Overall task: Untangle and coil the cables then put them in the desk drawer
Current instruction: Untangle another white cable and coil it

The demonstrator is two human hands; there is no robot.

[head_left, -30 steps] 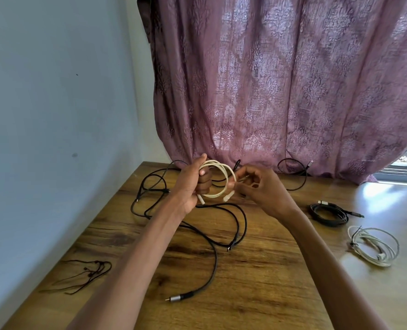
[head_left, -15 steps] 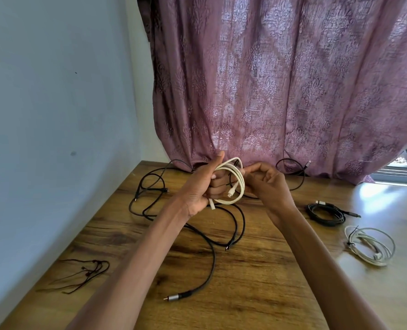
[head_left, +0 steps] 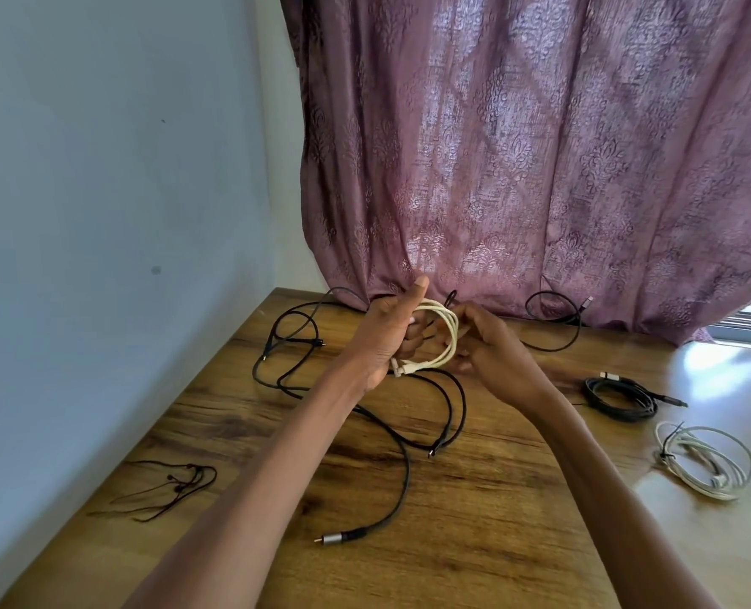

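Above the far middle of the wooden desk (head_left: 474, 520), both hands hold a cream cable coil (head_left: 446, 340). My left hand (head_left: 386, 340) grips the coil's left side with the thumb stuck up, and a white plug end pokes out below the palm. My right hand (head_left: 492, 349) pinches the coil's right side, fingers curled into the loops. Under the hands a loose black cable (head_left: 402, 468) snakes over the desk and ends in a silver plug near me. A tied black coil (head_left: 619, 397) and a tied white coil (head_left: 703, 459) lie at the right.
Thin black earphones (head_left: 167, 487) lie at the near left by the blue wall. Another black cable (head_left: 553, 318) loops at the foot of the purple curtain (head_left: 540, 169) behind the desk. No drawer is in view.
The hands have drawn closer together around the cream coil. The left thumb has lifted straight up, and the right fingers have moved further into the loops.
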